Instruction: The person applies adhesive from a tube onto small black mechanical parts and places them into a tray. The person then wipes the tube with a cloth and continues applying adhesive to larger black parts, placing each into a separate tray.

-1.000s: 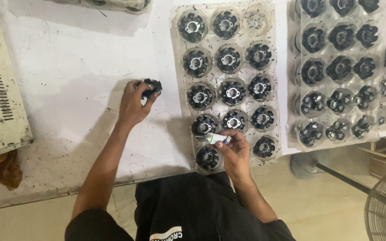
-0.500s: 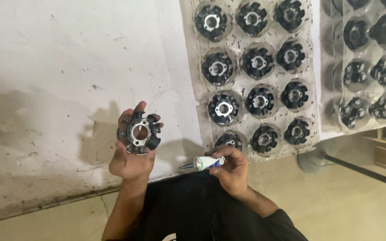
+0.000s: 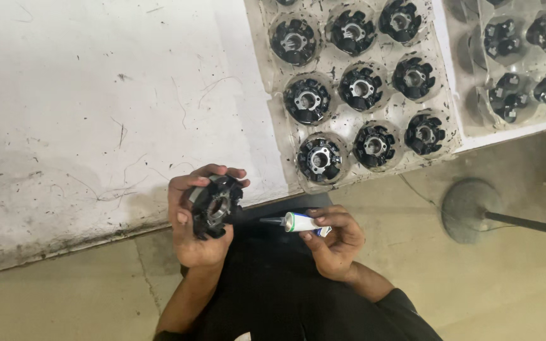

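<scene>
My left hand [image 3: 194, 218] holds a round black part [image 3: 216, 206] with a metal hub, tilted on its side just off the table's front edge. My right hand [image 3: 333, 240] grips a small white and green tube [image 3: 298, 222]; its dark nozzle points left at the part, a short gap away. Both hands are over my lap, in front of the white table [image 3: 96, 113].
A clear plastic tray [image 3: 266, 95] with several black round parts like the one I hold lies on the table at upper right. A second such tray [image 3: 469, 120] is further right. A fan's round base [image 3: 469, 208] stands on the floor at right.
My left hand lifted the black part off the table and brought it back to my lap. My right hand left the tray with the tube and now aims it at the part.
</scene>
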A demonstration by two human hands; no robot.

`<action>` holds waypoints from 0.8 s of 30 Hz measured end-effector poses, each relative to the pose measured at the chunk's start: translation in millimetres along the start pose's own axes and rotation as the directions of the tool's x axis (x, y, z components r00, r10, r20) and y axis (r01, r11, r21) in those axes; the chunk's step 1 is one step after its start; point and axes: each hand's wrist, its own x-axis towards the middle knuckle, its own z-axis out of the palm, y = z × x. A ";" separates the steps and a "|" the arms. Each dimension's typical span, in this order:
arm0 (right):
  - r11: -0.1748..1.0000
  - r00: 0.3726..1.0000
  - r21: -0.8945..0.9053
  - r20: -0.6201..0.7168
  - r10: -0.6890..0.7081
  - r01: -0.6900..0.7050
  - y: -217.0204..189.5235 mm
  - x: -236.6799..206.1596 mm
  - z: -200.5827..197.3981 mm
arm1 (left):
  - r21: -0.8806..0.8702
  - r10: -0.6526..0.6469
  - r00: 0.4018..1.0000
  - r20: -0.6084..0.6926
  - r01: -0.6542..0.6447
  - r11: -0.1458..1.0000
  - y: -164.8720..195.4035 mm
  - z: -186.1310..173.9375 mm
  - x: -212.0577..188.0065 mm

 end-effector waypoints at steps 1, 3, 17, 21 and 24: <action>1.000 1.000 -0.011 -0.012 -0.006 0.006 0.0 1.4 0.7 | 0.019 0.007 1.000 0.030 -0.008 1.000 0.2 2.5 -0.3; 0.999 0.998 -0.005 0.026 -0.054 0.054 -1.0 6.6 2.0 | 0.050 0.016 0.996 0.087 -0.020 0.999 -0.4 7.8 -0.8; 0.871 0.928 -0.321 0.137 -0.347 0.373 -35.1 33.1 -8.6 | 0.280 0.186 0.961 0.205 -0.240 0.930 -10.5 37.3 -2.4; 0.850 0.924 -0.367 0.192 -0.330 0.379 -42.0 32.5 -10.7 | 0.290 0.181 0.959 0.216 -0.240 0.926 -8.4 41.1 -3.3; 0.814 0.909 -0.404 0.216 -0.357 0.416 -43.9 34.4 -12.0 | 0.317 0.195 0.954 0.228 -0.262 0.912 -8.6 43.6 -3.4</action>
